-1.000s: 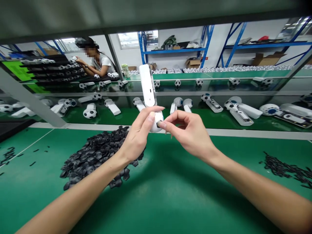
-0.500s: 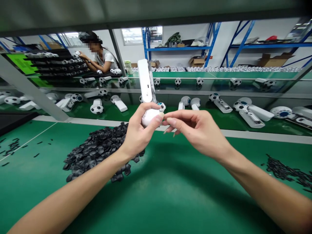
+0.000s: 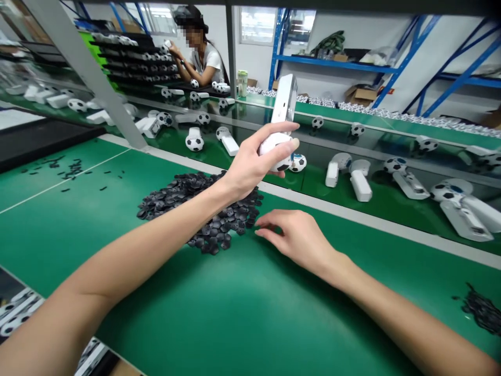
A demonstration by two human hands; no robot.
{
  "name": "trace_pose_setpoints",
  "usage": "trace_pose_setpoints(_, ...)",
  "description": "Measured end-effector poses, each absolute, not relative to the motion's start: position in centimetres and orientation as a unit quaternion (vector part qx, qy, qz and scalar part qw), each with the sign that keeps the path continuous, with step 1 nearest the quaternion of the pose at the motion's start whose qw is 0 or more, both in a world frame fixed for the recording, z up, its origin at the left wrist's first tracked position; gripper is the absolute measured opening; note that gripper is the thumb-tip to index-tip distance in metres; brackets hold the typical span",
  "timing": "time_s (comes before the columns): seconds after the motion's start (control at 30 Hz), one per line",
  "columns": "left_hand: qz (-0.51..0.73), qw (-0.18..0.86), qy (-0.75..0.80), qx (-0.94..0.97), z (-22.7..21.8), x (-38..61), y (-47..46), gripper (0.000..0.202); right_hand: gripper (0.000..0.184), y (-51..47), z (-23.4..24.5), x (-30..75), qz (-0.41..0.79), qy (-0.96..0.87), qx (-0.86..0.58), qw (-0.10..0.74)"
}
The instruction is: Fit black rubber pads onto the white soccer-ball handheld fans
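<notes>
My left hand [image 3: 250, 164] is wrapped round the ball end of a white soccer-ball gadget [image 3: 284, 102], its long handle standing up above the fingers. Black patches show on the ball between thumb and fingers; part of the ball is hidden. Lower and to the right, my right hand [image 3: 299, 235] hovers at the right edge of a pile of black pentagon-shaped pieces [image 3: 213, 230]. Its thumb and forefinger are curved with a small gap between their tips, and nothing shows in them.
Several more soccer-ball gadgets [image 3: 360, 180] lie on the green conveyor beyond the pale rail [image 3: 332, 206]. Thin black strips [image 3: 74, 167] are scattered at left, with another heap [image 3: 483, 313] at far right. A slanted post [image 3: 97, 78] rises at left. A co-worker [image 3: 201, 60] sits across.
My right hand has left the ball and dropped to the edge of the black pile. My left hand still holds the gadget. The view has turned right and downward.
</notes>
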State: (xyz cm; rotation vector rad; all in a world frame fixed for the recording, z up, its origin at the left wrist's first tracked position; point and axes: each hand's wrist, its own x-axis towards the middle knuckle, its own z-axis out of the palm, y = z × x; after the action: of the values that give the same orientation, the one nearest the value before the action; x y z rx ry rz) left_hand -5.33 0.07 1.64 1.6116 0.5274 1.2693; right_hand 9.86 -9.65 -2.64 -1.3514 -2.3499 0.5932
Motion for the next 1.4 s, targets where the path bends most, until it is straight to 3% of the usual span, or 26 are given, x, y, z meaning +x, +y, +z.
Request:
trace_pose_setpoints(0.13, 0.533, 0.455, 0.207, 0.683, 2.3, -6.0, 0.4, 0.058, 0.019, -9.1, -2.9, 8.1, 0.141, -0.882, -0.441, 0.091)
trace_pose_setpoints(0.23, 0.526, 0.469, 0.192, 0.683, 2.6, -6.2, 0.5, 0.077, 0.022, -8.7, -2.2, 7.0, 0.112, -0.89, -0.439, 0.04)
trace_pose_setpoints(0.33, 0.516, 0.494, 0.186, 0.674, 2.5, -6.1, 0.4, 0.088, 0.023, -8.4, -1.7, 6.3, 0.106, -0.889, -0.445, 0.02)
trace_pose_setpoints(0.5, 0.521, 0.506, 0.204, 0.656, 2.4, -6.1, 0.3, 0.088, 0.02, -7.7, -1.9, 6.2, 0.131, -0.883, -0.451, 0.024)
trace_pose_setpoints(0.73, 0.518, 0.544, 0.23, 0.619, 2.1, -6.1, 0.7, 0.095, 0.002, -7.3, -2.4, 6.3, 0.174, -0.875, -0.446, 0.073)
trace_pose_setpoints(0.83, 0.516, 0.574, 0.242, 0.588, 1.9, -6.1, 0.9, 0.099, 0.005, -7.5, -2.5, 6.9, 0.225, -0.871, -0.421, 0.116)
trace_pose_setpoints(0.9, 0.504, 0.608, 0.23, 0.569, 1.9, -6.2, 0.9, 0.086, 0.008, -7.8, -2.3, 7.8, 0.303, -0.843, -0.407, 0.175)
trace_pose_setpoints(1.03, 0.454, 0.677, 0.183, 0.551, 2.5, -6.4, 0.7, 0.042, 0.015, -8.5, -0.9, 10.9, 0.468, -0.718, -0.411, 0.31)
trace_pose_setpoints(1.13, 0.448, 0.704, 0.165, 0.526, 2.6, -6.3, 0.6, 0.028, 0.02, -8.8, 0.5, 13.3, 0.508, -0.657, -0.408, 0.379)
trace_pose_setpoints(1.33, 0.446, 0.687, 0.226, 0.528, 2.2, -5.7, 0.0, 0.047, 0.034, -9.0, 2.0, 15.0, 0.53, -0.608, -0.428, 0.408)
trace_pose_setpoints(1.4, 0.456, 0.654, 0.254, 0.548, 1.9, -5.5, -0.4, 0.055, 0.03, -9.1, 2.2, 14.8, 0.526, -0.608, -0.412, 0.429)
